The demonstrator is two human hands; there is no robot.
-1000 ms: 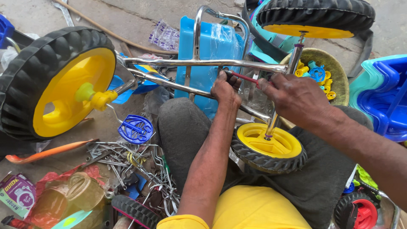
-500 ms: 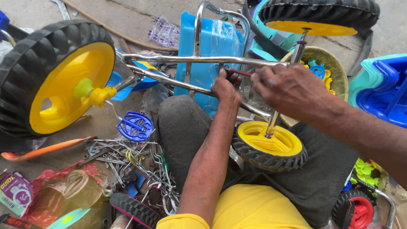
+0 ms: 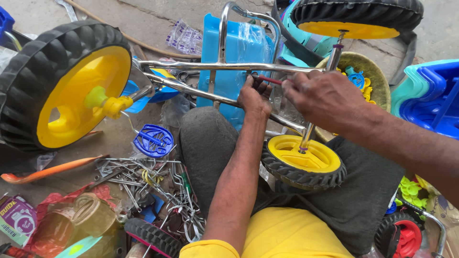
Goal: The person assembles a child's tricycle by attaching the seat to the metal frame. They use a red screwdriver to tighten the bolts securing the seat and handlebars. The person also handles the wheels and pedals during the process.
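Note:
A chrome tricycle frame lies across my lap, with a big yellow wheel in a black tyre at its left end. A smaller yellow wheel rests on my right thigh on a chrome axle. My left hand pinches the frame where a blue plastic seat meets the tubes. My right hand grips a red-handled screwdriver whose tip points at that same spot.
Loose metal rods, clips and tools lie in a heap on the concrete at my left knee, beside a blue plastic pedal. A bowl of small plastic parts, another yellow wheel and stacked blue and teal seats stand at the right.
The frame and big wheel have drifted slightly left and up in view. My right hand has shifted a little along the screwdriver; both hands stay at the same joint.

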